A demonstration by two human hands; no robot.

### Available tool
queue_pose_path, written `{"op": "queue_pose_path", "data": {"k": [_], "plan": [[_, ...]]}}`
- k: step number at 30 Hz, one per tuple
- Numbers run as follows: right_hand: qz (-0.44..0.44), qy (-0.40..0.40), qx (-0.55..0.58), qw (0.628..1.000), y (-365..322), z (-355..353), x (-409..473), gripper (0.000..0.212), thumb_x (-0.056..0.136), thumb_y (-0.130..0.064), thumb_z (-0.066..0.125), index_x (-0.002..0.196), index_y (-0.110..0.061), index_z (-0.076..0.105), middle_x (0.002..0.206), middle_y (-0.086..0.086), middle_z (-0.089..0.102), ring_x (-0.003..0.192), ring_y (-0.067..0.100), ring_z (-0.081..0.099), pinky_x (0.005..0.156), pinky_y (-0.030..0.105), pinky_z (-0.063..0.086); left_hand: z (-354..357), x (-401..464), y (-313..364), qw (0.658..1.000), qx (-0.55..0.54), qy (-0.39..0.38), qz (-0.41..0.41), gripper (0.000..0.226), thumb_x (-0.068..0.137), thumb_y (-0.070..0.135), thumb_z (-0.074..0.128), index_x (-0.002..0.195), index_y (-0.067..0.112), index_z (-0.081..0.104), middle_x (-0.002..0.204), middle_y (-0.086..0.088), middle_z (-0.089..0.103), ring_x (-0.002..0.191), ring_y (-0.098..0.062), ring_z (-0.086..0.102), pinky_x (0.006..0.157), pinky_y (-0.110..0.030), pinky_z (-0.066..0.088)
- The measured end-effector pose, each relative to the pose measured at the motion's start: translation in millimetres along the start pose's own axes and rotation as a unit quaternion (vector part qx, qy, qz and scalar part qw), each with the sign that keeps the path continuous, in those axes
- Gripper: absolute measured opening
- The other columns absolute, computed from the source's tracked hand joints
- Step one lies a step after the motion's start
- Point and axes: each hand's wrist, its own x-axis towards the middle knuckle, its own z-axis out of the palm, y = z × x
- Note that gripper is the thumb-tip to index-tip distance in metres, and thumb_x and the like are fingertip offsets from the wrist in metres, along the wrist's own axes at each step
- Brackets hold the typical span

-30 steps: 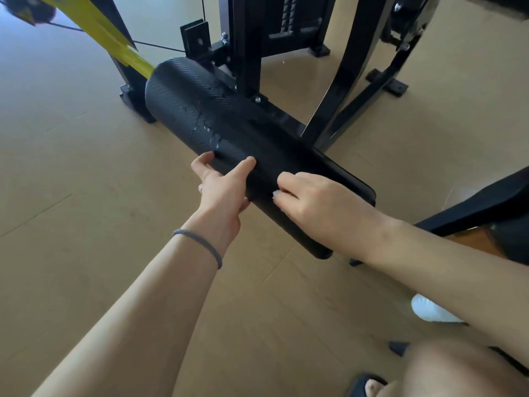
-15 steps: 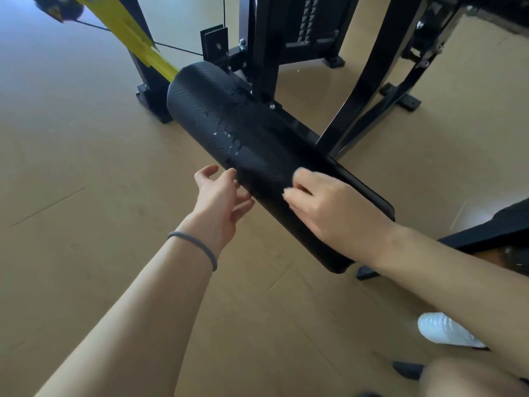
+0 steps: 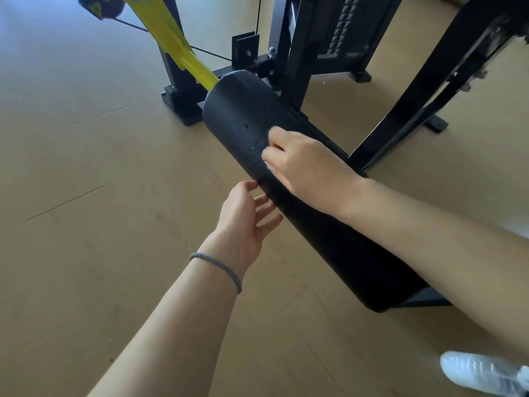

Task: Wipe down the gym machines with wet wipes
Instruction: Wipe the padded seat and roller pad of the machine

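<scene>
Black roller pad [image 3: 286,179] under right hand [image 3: 303,164] fingers [image 3: 276,136], left hand [image 3: 243,219] beside

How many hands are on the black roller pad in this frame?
1, maybe 2. The right hand lies on top of the roller pad; the left hand is at its near side, fingers open, contact unclear.
</scene>
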Motion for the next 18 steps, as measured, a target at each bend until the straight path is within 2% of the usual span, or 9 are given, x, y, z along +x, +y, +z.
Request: {"op": "queue_pose_path", "data": {"k": [2,5,7,10,13,16,18], "plan": [[-0.014,0.000,-0.009,1.000,-0.1,-9.1,-42.8,0.015,0.089,-0.001,0.071,0.103,-0.005,0.067,0.106,0.014,0.060,0.081,0.024,0.060,0.074,0.033,0.056,-0.2,0.6,1.2,1.000,0.004,-0.007,-0.005,0.028,0.104,0.024,0.044,0.129,0.019,0.056,0.121,-0.013,0.065,0.108,-0.026,0.068,0.088,-0.046,0.061],[-0.034,-0.017,-0.028,0.999,-1.3,-23.3,-89.3,0.012,0.093,0.001,0.066,0.104,-0.004,0.067,0.092,0.009,0.055,0.071,0.020,0.049,0.070,0.033,0.053,1.8,1.1,2.2,1.000,0.010,-0.004,-0.007,0.027,0.105,0.024,0.041,0.129,0.020,0.054,0.120,-0.012,0.064,0.109,-0.026,0.068,0.086,-0.045,0.062],[-0.051,-0.013,-0.042,0.998,1.2,-19.8,-69.8,0.009,0.089,0.002,0.068,0.094,-0.006,0.065,0.088,0.009,0.053,0.067,0.020,0.047,0.066,0.033,0.051,3.3,-1.1,3.6,1.000,0.003,0.003,-0.008,0.026,0.105,0.024,0.041,0.127,0.020,0.054,0.119,-0.012,0.064,0.108,-0.026,0.068,0.086,-0.045,0.062],[-0.055,-0.010,-0.058,0.997,1.5,1.2,4.0,0.014,0.085,0.001,0.073,0.090,-0.008,0.064,0.096,0.012,0.058,0.072,0.023,0.057,0.068,0.033,0.051,3.5,-3.8,6.2,0.999,-0.027,0.009,-0.024,0.027,0.104,0.025,0.040,0.121,0.017,0.058,0.115,-0.012,0.065,0.104,-0.026,0.069,0.084,-0.043,0.062],[-0.044,-0.028,-0.078,0.996,-4.3,14.4,63.4,0.021,0.077,0.006,0.077,0.080,-0.008,0.062,0.093,0.013,0.059,0.064,0.023,0.057,0.059,0.032,0.050,-1.7,-2.0,7.9,0.999,-0.038,0.005,-0.030,0.033,0.105,0.032,0.036,0.115,0.016,0.064,0.115,-0.014,0.066,0.105,-0.028,0.070,0.085,-0.044,0.062],[-0.094,-0.025,-0.110,0.989,-7.4,10.3,50.0,0.017,0.077,0.009,0.066,0.084,-0.005,0.062,0.095,0.018,0.060,0.066,0.027,0.057,0.062,0.037,0.050,-7.1,1.8,11.6,0.998,-0.044,0.005,-0.038,0.043,0.107,0.038,0.033,0.112,0.016,0.069,0.115,-0.014,0.068,0.106,-0.027,0.070,0.088,-0.044,0.061],[-0.125,-0.067,-0.118,0.983,-8.9,-0.6,7.4,0.017,0.085,0.008,0.054,0.094,-0.004,0.063,0.099,0.018,0.058,0.073,0.029,0.057,0.068,0.039,0.053,-10.9,2.0,12.2,0.998,-0.050,0.003,-0.045,0.045,0.107,0.039,0.031,0.112,0.015,0.069,0.115,-0.014,0.070,0.106,-0.025,0.070,0.090,-0.044,0.060]]}}
